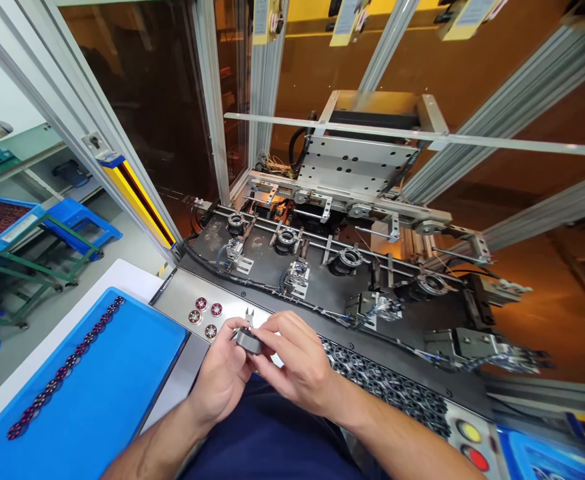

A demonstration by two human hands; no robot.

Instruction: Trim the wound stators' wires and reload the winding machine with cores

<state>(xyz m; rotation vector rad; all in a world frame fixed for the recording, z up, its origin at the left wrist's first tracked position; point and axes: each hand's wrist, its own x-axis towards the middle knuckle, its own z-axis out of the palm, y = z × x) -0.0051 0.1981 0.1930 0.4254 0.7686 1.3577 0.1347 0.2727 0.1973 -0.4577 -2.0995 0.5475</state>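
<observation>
A dark grey ring-shaped part (pixel 248 341) sits between my two hands, just above the front ledge of the machine. My left hand (pixel 222 373) pinches it from the left, thumb and fingers closed on its side. From the right, my right hand (pixel 297 357) grips the same part with its fingertips. Just beyond the fingers the jaws of side cutters (pixel 249 316) point away from me; their handles are hidden, and whether a hand touches them I cannot tell. Several red-and-silver round wound parts (pixel 211 331) lie on the metal ledge to the left.
A blue tray (pixel 137 373) at the left carries a diagonal row of round parts (pixel 62 372). Many black ring parts (pixel 387 383) stand right of my hands, near a yellow button (pixel 468 431) and a red button (pixel 475 458). Ahead is a machine bed with several round fixtures (pixel 348 260).
</observation>
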